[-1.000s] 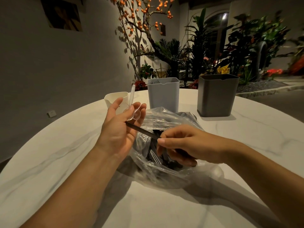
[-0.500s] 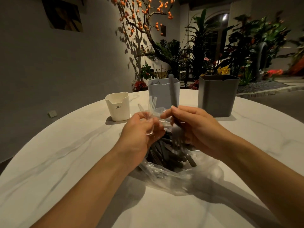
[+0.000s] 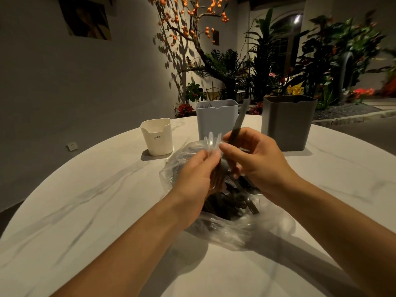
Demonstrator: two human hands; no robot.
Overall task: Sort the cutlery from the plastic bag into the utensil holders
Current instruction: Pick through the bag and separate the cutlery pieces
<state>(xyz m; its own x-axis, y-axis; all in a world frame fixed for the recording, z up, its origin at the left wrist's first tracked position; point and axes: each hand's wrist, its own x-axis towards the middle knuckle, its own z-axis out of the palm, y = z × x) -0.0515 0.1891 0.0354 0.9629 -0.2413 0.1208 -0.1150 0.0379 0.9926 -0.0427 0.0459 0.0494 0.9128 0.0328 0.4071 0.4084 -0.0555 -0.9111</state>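
Left hand (image 3: pixel 196 179) pinches clear cutlery (image 3: pixel 212 141); right hand (image 3: pixel 255 161) grips a dark utensil (image 3: pixel 239 123), both above the bag (image 3: pixel 233 228).

both forearms reach forward; left hand (image 3: pixel 196 176) and right hand (image 3: pixel 257 161) curled, fingertips meeting.

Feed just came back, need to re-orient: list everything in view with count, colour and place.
utensil holders: three; white left, light blue middle, dark grey right; far side of table
plastic bag: one, clear, table centre, under the hands
cutlery in bag: many, dark
clear cutlery: a few, left hand
dark utensil: one, right hand
table: one, white marble
plants: several, behind the table
left hand: gripping
right hand: gripping
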